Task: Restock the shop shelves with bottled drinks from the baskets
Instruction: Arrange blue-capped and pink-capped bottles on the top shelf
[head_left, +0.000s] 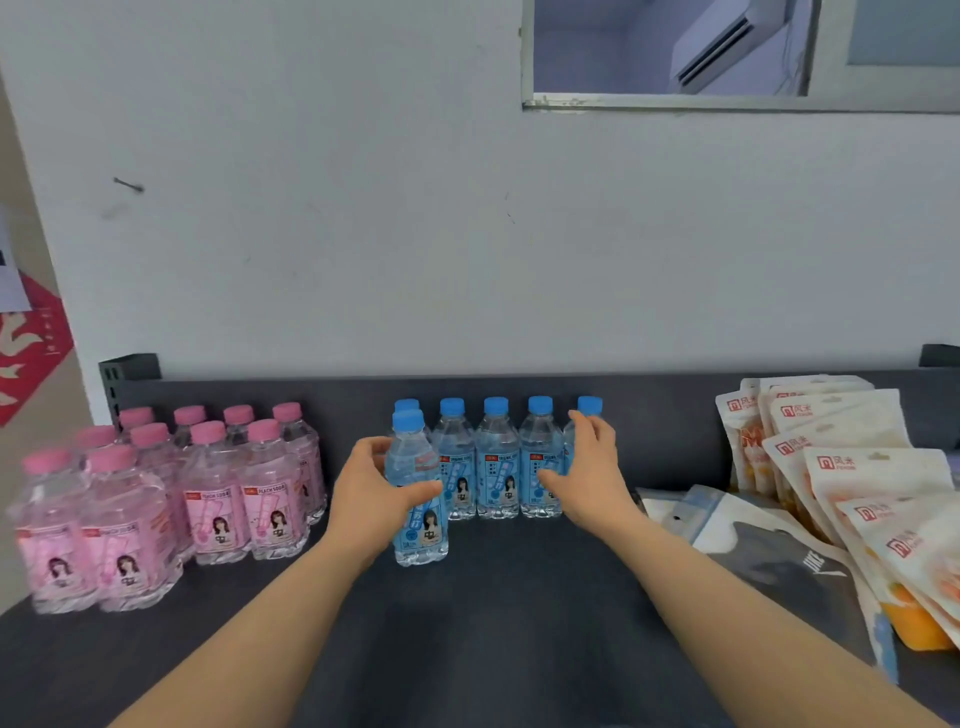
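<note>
Six blue-capped bottles (497, 467) upright; left hand (371, 493) grips front bottle (418, 535)

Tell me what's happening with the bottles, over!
Left hand grips front bottle. Right hand holds end bottle of back row. Snack bags lie apart, right.

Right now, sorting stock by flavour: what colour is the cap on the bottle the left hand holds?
Blue cap, clearest in the head view.
</note>
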